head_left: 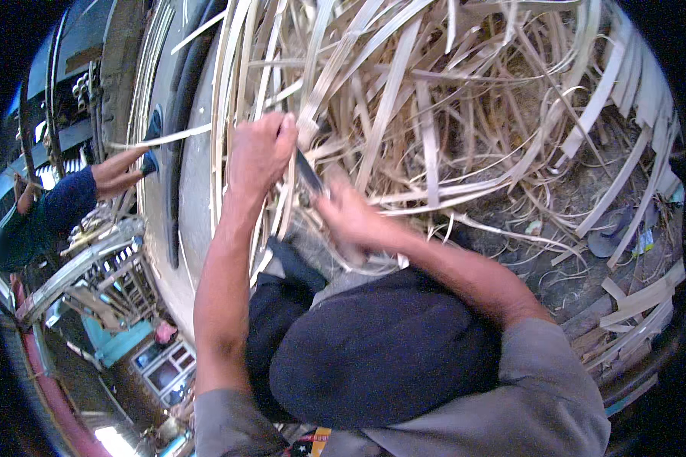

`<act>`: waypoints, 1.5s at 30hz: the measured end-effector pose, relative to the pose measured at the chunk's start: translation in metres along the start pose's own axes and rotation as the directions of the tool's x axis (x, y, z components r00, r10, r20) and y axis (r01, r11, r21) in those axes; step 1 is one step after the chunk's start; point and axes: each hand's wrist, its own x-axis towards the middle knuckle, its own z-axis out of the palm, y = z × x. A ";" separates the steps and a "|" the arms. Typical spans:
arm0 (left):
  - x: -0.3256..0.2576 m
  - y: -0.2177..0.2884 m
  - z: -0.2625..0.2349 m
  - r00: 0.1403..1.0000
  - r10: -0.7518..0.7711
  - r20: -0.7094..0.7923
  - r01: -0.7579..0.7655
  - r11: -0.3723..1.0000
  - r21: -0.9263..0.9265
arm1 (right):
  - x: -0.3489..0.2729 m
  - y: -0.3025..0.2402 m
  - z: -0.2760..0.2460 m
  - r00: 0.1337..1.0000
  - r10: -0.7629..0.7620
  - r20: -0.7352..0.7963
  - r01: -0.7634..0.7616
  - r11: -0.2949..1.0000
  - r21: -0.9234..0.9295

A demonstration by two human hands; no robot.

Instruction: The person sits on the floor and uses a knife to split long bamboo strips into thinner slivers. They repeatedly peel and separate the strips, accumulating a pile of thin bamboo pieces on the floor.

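Beside pale strips (392, 95), the left hand (259, 148) is fisted, contents unclear, the right hand (351, 217) curled round a dark knife (309, 174).

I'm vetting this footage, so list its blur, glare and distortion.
Head view: the right hand looks smeared, probably by motion, the left hand crisper; head view, lower left: a bright patch is blown out to white; head view, far left: a person appears tipped sideways near the fisheye's dark rim.

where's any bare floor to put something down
Between the black tube and the left forearm, a narrow grey floor patch looks bare. Ahead of the right hand, tangled pale strips crowd the ground.
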 end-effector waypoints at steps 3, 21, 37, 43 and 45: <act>-0.013 0.003 -0.005 0.912 -0.409 -0.019 0.398 0.896 -0.194 | 0.000 0.019 0.008 0.865 0.406 0.295 -0.494 0.793 0.356; 0.026 0.036 0.000 0.973 -0.225 0.048 0.230 0.955 -0.187 | -0.006 -0.009 -0.013 0.996 0.030 -0.086 -0.060 0.924 -0.377; 0.010 0.040 0.006 0.987 -0.160 -0.010 0.158 0.980 -0.124 | -0.009 0.005 -0.011 0.990 0.126 0.066 -0.128 0.991 0.039; 0.012 0.018 -0.002 0.961 -0.269 0.060 0.275 0.930 -0.243 | -0.006 -0.001 -0.011 0.898 0.233 0.372 -0.413 0.737 0.535; 0.011 0.016 -0.001 0.964 -0.255 0.073 0.266 0.932 -0.248 | -0.010 -0.024 -0.016 0.967 0.186 0.172 -0.241 0.886 0.396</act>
